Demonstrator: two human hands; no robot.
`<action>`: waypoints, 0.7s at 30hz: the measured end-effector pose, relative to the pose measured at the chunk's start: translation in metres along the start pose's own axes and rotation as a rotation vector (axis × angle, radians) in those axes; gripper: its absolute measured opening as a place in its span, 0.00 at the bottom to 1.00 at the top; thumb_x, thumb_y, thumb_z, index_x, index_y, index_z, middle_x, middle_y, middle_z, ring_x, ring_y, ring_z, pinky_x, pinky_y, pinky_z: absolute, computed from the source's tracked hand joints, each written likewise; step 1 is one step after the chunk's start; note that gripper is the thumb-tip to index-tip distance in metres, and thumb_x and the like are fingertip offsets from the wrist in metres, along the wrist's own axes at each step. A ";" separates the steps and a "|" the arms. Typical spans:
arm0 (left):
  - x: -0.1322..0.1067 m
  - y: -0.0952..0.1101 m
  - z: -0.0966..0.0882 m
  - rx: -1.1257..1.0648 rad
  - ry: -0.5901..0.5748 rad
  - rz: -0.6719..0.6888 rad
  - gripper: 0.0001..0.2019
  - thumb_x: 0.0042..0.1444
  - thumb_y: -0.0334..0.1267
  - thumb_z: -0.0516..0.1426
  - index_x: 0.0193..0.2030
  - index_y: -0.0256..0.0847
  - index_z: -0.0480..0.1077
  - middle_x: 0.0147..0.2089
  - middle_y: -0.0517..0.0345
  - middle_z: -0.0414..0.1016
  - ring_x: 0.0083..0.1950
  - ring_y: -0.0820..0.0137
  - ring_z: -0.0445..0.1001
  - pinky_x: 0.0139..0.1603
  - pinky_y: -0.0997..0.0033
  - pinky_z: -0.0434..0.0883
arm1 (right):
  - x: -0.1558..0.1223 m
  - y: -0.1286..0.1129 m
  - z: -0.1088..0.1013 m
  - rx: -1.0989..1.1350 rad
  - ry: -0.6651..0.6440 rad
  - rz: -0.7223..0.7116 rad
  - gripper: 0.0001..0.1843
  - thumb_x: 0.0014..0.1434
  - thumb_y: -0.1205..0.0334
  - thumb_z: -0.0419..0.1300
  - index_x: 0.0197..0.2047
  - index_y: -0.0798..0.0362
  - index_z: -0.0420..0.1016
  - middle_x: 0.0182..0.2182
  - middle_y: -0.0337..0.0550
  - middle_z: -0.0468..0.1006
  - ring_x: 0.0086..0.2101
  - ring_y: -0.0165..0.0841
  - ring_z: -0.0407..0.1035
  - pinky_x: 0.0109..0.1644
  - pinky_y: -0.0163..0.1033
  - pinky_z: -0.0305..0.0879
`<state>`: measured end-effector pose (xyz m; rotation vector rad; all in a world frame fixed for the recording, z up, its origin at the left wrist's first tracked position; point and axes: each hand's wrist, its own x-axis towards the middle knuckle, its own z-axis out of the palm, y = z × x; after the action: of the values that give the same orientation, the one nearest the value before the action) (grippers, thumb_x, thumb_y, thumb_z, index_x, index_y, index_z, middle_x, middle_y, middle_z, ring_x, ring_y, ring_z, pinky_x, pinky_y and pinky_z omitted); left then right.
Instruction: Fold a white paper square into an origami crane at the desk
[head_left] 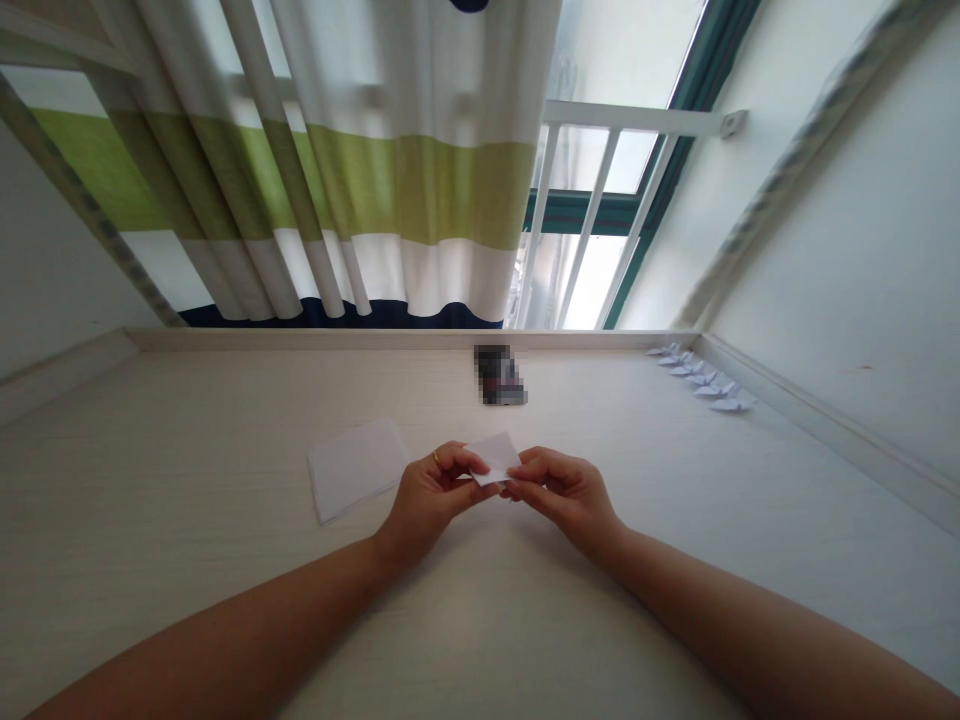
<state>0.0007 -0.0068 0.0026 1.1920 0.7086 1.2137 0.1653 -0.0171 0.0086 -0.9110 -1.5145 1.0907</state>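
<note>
A small folded piece of white paper [493,455] is held up between my two hands, above the pale tabletop. My left hand [431,492] pinches its left edge between thumb and fingers; a gold ring shows on one finger. On the paper's right side, my right hand [566,492] grips the lower corner with thumb and fingertips. Parts of the paper are hidden behind the fingers. Just left of my left hand lies a stack of white paper sheets [356,470], flat on the table.
Several folded white paper figures [701,378] stand in a row at the back right. A dark, blurred-out object [499,376] lies near the raised back edge [337,340]. Beyond are a striped curtain [420,180] and a white railing [630,118]. Walls border both sides.
</note>
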 end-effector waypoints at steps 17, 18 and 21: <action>-0.001 0.000 -0.001 0.062 0.109 -0.033 0.07 0.40 0.34 0.62 0.24 0.37 0.66 0.23 0.65 0.69 0.27 0.77 0.67 0.29 0.78 0.64 | 0.001 -0.006 0.004 0.219 0.071 0.250 0.06 0.40 0.67 0.65 0.23 0.56 0.70 0.21 0.38 0.76 0.25 0.29 0.71 0.31 0.35 0.67; -0.001 0.000 -0.001 0.065 0.116 -0.035 0.07 0.40 0.33 0.62 0.24 0.37 0.66 0.23 0.65 0.68 0.26 0.78 0.66 0.28 0.79 0.64 | 0.001 -0.006 0.004 0.228 0.074 0.256 0.07 0.39 0.67 0.65 0.23 0.56 0.70 0.21 0.38 0.76 0.25 0.29 0.71 0.31 0.35 0.67; 0.000 0.000 -0.001 0.074 0.126 -0.034 0.07 0.41 0.33 0.61 0.24 0.37 0.65 0.22 0.66 0.67 0.25 0.80 0.64 0.27 0.80 0.62 | 0.001 -0.007 0.005 0.244 0.085 0.279 0.08 0.39 0.66 0.65 0.23 0.56 0.68 0.20 0.39 0.76 0.24 0.30 0.71 0.30 0.35 0.66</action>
<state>-0.0003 -0.0066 0.0022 1.1671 0.8710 1.2508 0.1602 -0.0188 0.0154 -1.0023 -1.1763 1.3856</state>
